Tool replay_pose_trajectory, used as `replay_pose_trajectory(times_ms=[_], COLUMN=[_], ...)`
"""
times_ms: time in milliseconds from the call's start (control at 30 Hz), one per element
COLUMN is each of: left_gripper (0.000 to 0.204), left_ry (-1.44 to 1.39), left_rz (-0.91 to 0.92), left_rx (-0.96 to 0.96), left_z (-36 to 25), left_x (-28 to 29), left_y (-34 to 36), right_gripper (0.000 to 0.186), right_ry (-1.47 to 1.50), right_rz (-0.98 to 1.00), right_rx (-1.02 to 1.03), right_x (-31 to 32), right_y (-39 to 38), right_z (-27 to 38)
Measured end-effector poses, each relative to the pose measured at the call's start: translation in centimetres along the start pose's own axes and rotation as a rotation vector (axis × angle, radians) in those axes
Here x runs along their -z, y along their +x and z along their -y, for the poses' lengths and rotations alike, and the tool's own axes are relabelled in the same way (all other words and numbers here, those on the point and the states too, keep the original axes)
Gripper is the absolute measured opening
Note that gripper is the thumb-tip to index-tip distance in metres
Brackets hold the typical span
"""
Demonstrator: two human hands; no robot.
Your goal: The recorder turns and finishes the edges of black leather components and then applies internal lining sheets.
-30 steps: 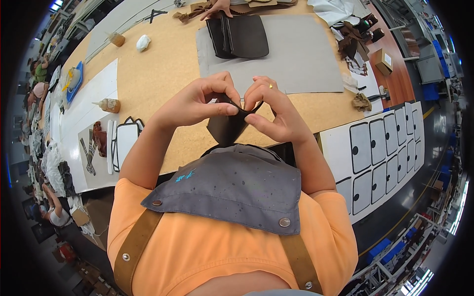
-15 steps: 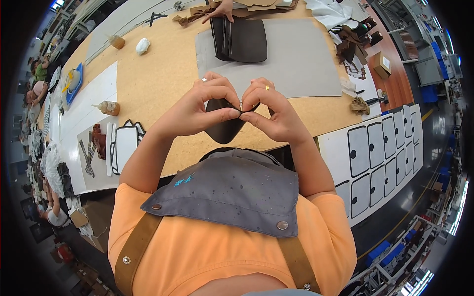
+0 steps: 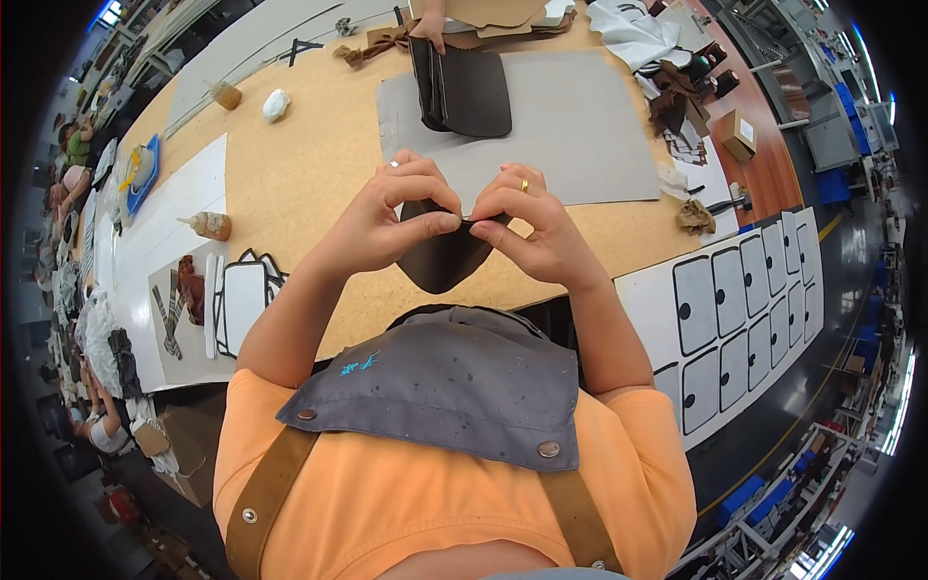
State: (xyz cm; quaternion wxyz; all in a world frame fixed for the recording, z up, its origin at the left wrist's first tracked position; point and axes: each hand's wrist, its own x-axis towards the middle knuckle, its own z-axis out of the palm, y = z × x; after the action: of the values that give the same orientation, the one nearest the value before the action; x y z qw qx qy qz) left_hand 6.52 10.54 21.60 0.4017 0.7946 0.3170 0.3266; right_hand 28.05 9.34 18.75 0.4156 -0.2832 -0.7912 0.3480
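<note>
A dark brown leather-like piece point(image 3: 443, 263) hangs in front of my chest, above the table's near edge. My left hand point(image 3: 411, 211) pinches its upper edge between thumb and fingers. Right beside it, my right hand point(image 3: 530, 227) pinches the same edge, thumb tip close to the left one. The fingers cover most of that edge, so its detail is hidden. Beyond my hands, several dark leather panels point(image 3: 476, 95) lie on a grey sheet point(image 3: 580, 126), with another person's hand point(image 3: 431, 27) at their far left end.
White panels with black-painted edges point(image 3: 744, 329) lie in rows on a board at the right. On the left are a glue bottle point(image 3: 211, 226), another bottle point(image 3: 226, 95), a blue tray point(image 3: 145, 179) and black-edged pieces point(image 3: 244, 295). A small carton point(image 3: 739, 135) sits far right.
My thumbs have drawn slightly apart along the edge, and the piece hangs a little lower in view. The other person's fingers now reach down at the panels, which look somewhat fanned.
</note>
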Motion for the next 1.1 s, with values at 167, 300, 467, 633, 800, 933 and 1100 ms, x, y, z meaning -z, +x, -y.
replay_pose_trajectory(times_ms=[167, 300, 467, 633, 800, 933, 1100], left_gripper=[0.009, 0.008, 0.006, 0.008, 0.006, 0.006, 0.006], left_ry=[-0.025, -0.049, 0.054, 0.006, -0.412, -0.342, -0.355], left_rz=[0.051, 0.019, -0.023, -0.023, -0.140, -0.117, -0.149], left_rx=[0.020, 0.084, -0.018, 0.021, 0.275, 0.234, 0.200], left_z=[0.4, 0.8, 0.3, 0.0, 0.4, 0.1, -0.1], left_x=[-0.3, 0.2, -0.3, -0.5, -0.8, -1.5, -2.3], left_y=[0.2, 0.1, 0.1, 0.3, -0.8, -1.0, -1.1], right_gripper=[0.006, 0.005, 0.003, 0.003, 0.005, 0.005, 0.005], right_ry=[0.078, -0.087, -0.160, -0.016, -0.137, -0.194, -0.162], right_rz=[-0.018, -0.058, -0.096, -0.115, -0.092, -0.108, -0.205], right_rx=[-0.003, -0.067, 0.019, -0.012, -0.031, -0.068, 0.007], right_x=[0.4, 0.2, -0.7, -0.3, -0.3, -0.9, -1.7], right_y=[-0.1, -0.1, 0.4, 0.0, -0.4, -0.1, -0.5], right_z=[-0.5, 0.6, 0.5, -0.1, 0.5, 1.5, 0.9])
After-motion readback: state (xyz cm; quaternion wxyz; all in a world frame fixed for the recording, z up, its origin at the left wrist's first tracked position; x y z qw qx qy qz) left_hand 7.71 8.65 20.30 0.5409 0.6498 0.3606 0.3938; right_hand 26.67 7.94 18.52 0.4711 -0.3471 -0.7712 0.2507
